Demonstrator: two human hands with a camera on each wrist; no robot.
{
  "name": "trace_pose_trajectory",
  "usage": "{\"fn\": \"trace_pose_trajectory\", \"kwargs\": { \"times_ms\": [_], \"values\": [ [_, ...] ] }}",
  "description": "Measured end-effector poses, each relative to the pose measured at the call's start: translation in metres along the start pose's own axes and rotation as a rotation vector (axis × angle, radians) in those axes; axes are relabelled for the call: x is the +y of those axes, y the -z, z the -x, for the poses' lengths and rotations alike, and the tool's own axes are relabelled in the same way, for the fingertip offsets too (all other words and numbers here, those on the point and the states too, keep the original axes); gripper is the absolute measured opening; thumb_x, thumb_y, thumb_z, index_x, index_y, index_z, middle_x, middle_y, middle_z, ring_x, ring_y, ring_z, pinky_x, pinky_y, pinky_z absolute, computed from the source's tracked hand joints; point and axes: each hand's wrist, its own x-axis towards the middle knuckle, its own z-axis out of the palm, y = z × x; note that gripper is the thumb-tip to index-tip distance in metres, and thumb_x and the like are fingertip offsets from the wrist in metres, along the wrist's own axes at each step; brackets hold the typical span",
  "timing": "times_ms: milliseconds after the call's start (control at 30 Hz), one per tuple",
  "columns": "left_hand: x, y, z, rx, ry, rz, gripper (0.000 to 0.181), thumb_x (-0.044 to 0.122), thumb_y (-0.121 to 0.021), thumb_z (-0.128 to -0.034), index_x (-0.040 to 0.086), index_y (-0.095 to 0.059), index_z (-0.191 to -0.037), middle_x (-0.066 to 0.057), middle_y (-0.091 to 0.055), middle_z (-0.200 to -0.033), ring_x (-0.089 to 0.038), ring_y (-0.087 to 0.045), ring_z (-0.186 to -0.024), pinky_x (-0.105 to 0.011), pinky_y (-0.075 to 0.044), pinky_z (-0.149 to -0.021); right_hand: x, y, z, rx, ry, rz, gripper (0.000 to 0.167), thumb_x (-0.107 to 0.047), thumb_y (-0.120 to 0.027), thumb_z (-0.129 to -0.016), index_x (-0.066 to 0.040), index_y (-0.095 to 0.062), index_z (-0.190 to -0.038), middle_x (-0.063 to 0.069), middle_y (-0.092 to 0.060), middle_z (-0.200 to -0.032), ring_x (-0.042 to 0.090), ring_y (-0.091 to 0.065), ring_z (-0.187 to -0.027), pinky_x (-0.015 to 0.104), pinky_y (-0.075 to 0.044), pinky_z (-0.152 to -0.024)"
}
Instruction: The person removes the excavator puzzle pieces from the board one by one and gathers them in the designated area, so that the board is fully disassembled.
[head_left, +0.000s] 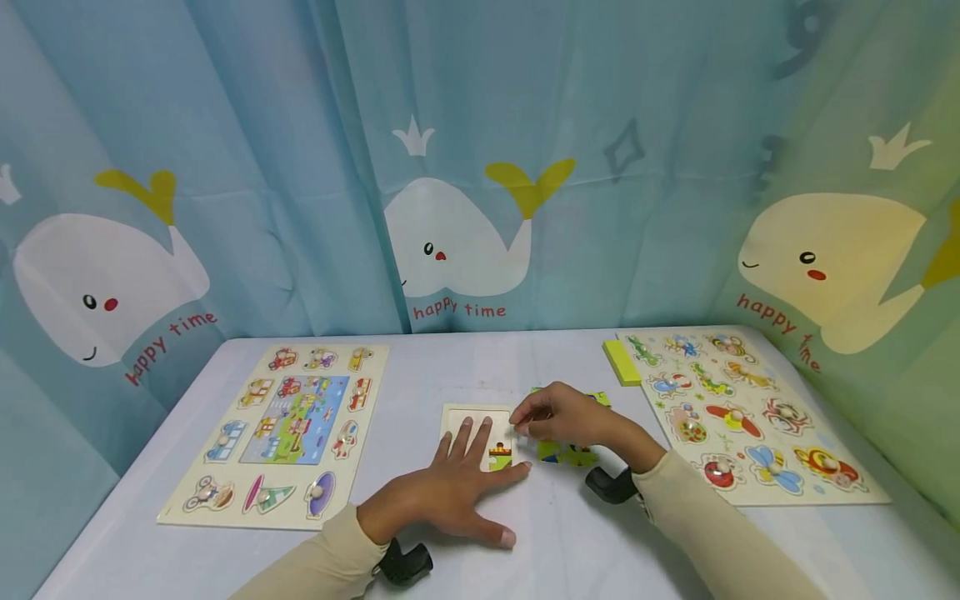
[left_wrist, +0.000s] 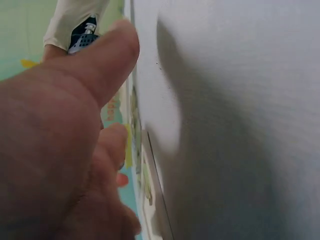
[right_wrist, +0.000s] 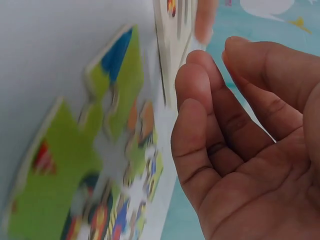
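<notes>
A small pale puzzle frame (head_left: 480, 407) lies flat in the middle of the table. My left hand (head_left: 453, 496) is spread over it from the near side with straight fingers. Between those fingers, a green and yellow puzzle piece (head_left: 500, 458) shows at the frame's lower right. By the frame's right edge hovers my right hand (head_left: 566, 414), its fingers bent loosely. The right wrist view shows a gap between thumb and fingers (right_wrist: 192, 130), and no piece there. Several loose green puzzle pieces (right_wrist: 60, 165) lie beneath and beside this hand, which partly hides them in the head view.
On the left lies a knob puzzle board (head_left: 292, 492) with vehicle pictures. An insect knob board (head_left: 757, 425) lies on the right, a yellow-green block (head_left: 622, 363) against its far left corner. Behind the white table (head_left: 420, 371) hangs a blue whale-print curtain (head_left: 315, 208).
</notes>
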Motion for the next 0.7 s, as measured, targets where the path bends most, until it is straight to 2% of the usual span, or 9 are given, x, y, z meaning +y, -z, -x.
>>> {"fn": "trace_pose_trajectory", "kwargs": {
  "times_ms": [167, 433, 700],
  "values": [
    [0.000, -0.002, -0.002, -0.045, 0.040, -0.005, 0.080, 0.070, -0.060, -0.0816, 0.045, -0.028, -0.151, -0.017, 0.011, -0.160, -0.038, 0.019, -0.143, -0.059, 0.003, -0.111, -0.005, -0.009, -0.006, -0.015, 0.003, 0.006, 0.015, 0.002, -0.063, -0.091, 0.003, -0.070, -0.105, 0.006, -0.071, -0.101, 0.012, -0.062, -0.086, 0.026, -0.050, -0.076],
    [0.004, -0.005, -0.004, -0.025, 0.067, 0.004, 0.079, 0.071, -0.057, -0.0823, 0.045, -0.029, -0.151, -0.017, 0.010, -0.160, -0.040, 0.018, -0.142, -0.061, 0.003, -0.110, -0.008, -0.022, -0.015, -0.043, 0.010, -0.005, 0.018, 0.004, -0.063, -0.091, 0.003, -0.070, -0.107, 0.007, -0.071, -0.100, 0.013, -0.064, -0.087, 0.025, -0.051, -0.077],
    [0.004, -0.005, -0.004, -0.021, 0.079, 0.006, 0.078, 0.071, -0.058, -0.0818, 0.047, -0.030, -0.150, -0.015, 0.009, -0.161, -0.039, 0.018, -0.143, -0.061, 0.004, -0.110, -0.009, -0.025, -0.017, -0.036, -0.003, -0.004, 0.019, 0.006, -0.063, -0.090, 0.002, -0.071, -0.107, 0.007, -0.071, -0.100, 0.014, -0.064, -0.086, 0.026, -0.050, -0.075]
  ]
}}
